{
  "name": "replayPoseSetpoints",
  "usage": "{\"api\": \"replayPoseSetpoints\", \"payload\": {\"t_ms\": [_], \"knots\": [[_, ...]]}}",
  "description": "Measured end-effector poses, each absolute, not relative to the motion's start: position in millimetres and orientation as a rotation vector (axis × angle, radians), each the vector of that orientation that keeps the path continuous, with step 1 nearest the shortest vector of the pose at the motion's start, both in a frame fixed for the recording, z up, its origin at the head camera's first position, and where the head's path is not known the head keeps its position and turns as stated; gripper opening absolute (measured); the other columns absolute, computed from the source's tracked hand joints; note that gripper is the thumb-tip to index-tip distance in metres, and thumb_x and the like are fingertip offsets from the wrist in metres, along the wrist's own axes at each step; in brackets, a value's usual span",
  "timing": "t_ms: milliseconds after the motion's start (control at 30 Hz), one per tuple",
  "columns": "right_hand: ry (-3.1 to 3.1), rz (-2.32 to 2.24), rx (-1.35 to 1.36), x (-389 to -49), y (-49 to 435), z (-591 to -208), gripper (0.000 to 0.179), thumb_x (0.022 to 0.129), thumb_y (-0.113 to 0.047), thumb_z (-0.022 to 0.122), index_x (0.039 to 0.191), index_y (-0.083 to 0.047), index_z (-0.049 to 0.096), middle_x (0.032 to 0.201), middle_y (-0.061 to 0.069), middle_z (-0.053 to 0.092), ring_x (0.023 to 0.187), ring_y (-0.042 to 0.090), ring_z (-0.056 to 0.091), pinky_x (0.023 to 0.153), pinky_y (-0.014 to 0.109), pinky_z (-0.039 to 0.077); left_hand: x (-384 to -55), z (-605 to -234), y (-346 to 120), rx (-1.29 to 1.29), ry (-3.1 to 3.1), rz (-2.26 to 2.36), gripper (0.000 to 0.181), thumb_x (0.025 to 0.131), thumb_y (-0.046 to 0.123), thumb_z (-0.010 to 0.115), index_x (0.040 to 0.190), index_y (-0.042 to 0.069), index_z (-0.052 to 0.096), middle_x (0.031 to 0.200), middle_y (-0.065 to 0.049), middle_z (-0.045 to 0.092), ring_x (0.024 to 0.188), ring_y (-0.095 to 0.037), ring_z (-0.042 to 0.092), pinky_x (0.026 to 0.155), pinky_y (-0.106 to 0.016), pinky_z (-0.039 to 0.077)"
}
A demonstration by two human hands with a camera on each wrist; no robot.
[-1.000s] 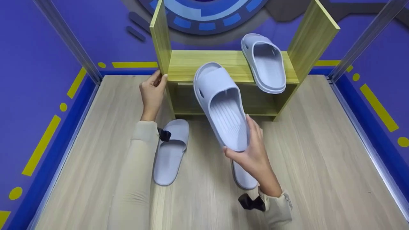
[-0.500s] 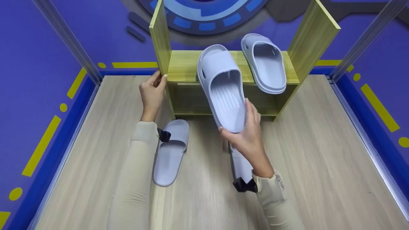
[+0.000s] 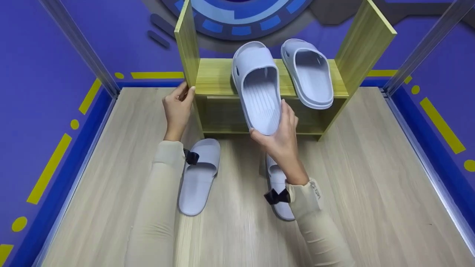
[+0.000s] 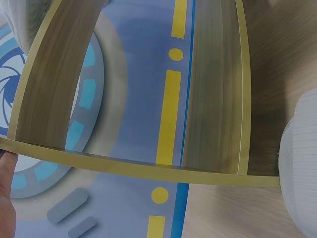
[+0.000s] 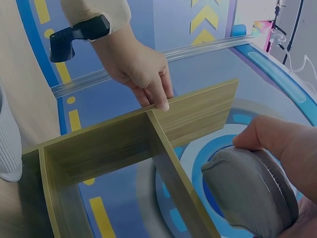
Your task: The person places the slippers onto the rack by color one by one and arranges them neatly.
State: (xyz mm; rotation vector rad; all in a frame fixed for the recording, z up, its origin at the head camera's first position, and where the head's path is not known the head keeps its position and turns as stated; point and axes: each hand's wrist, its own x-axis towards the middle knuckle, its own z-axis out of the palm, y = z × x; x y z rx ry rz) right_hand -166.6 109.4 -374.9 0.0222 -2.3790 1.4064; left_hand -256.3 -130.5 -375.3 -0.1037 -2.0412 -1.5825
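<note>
My right hand [image 3: 280, 142] grips a light grey-blue slide slipper [image 3: 261, 92] by its heel, thumb on one side and fingers on the other. The slipper's toe is over the top board of a small yellowish wooden shoe rack [image 3: 215, 76]; whether it touches the board I cannot tell. A matching slipper [image 3: 313, 78] lies on that board to the right, its heel jutting past the front edge. My left hand [image 3: 178, 107] pinches the rack's left side panel, also shown in the right wrist view, where the left hand [image 5: 141, 69] holds the panel edge.
On the floor before the rack lies a grey slipper [image 3: 198, 181] near my left forearm. Another floor slipper [image 3: 282, 211] is partly hidden under my right wrist. The rack's right panel [image 3: 365, 48] rises at the side. Blue walls [image 3: 48, 92] enclose the floor.
My right hand has carried the slipper forward, away from me, from in front of the rack to over its top board. The left hand has stayed on the side panel.
</note>
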Motion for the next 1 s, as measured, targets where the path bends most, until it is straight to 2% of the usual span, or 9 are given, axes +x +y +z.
{"api": "replayPoseSetpoints", "payload": {"t_ms": [600, 1000], "knots": [[-2.376, 1.409, -0.079, -211, 92, -363, 0.103, 0.067, -0.02, 0.082, 0.149, 0.002, 0.025, 0.149, 0.021, 0.031, 0.131, 0.032, 0.029, 0.114, 0.038, 0.032, -257, -376, -131, -0.122, -2.041, -1.559, 0.032, 0.091, 0.005, 0.064, 0.121, -0.006, 0.063, 0.117, -0.023, 0.066, 0.102, -0.029, 0.068, 0.084, -0.03, 0.057], [-2.409, 1.375, -0.139, -230, 79, -363, 0.103, 0.067, -0.022, 0.081, 0.148, 0.005, 0.025, 0.148, 0.024, 0.032, 0.129, 0.036, 0.028, 0.112, 0.039, 0.031, -257, -376, -131, -0.113, -2.05, -1.597, 0.033, 0.091, 0.006, 0.064, 0.122, -0.005, 0.062, 0.118, -0.022, 0.066, 0.105, -0.028, 0.067, 0.087, -0.031, 0.056]]}}
